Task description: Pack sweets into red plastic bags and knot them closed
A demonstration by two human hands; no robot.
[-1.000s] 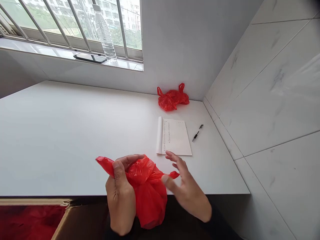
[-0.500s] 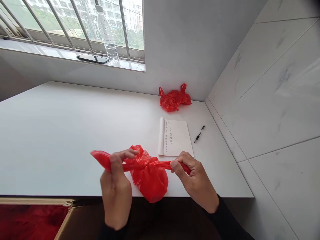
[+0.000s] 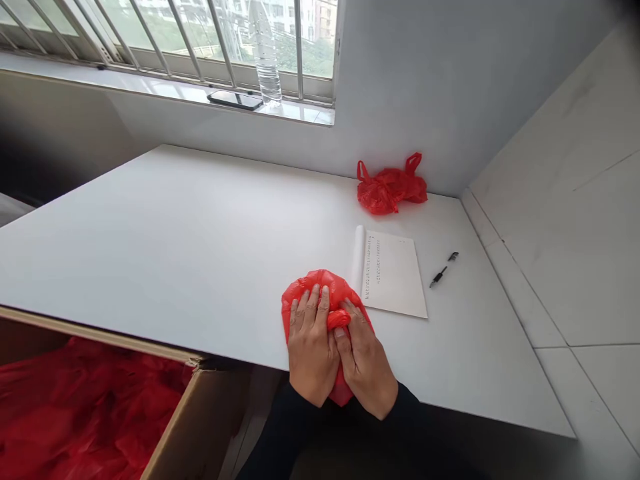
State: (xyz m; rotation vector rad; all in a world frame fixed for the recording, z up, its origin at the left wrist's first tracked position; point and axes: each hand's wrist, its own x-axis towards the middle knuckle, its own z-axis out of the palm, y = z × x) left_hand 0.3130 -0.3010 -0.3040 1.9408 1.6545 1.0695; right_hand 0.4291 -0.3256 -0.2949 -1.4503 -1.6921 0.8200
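On the front edge of the white table lies a knotted red plastic bag [image 3: 323, 278], puffed up and partly hidden under both hands. My left hand [image 3: 313, 353] rests flat on the bag's left side with its fingers stretched away from me. On the right side, my right hand [image 3: 367, 363] bends round the bag. A twisted red loop of the bag shows between its thumb and fingers. What is inside the bag cannot be seen.
A notepad [image 3: 395, 277] with writing lies beyond my right hand, and a black pen [image 3: 440, 275] beside it. Another red bag [image 3: 393, 190] sits against the wall. At lower left stands a cardboard box [image 3: 173, 427] full of red plastic. A bottle [image 3: 267, 67] and phone [image 3: 235, 99] occupy the windowsill.
My hands were apart, pulling the bag's twisted handles sideways at the knot. Now they are together, pressed onto the bag. The view has turned left, showing more of the box.
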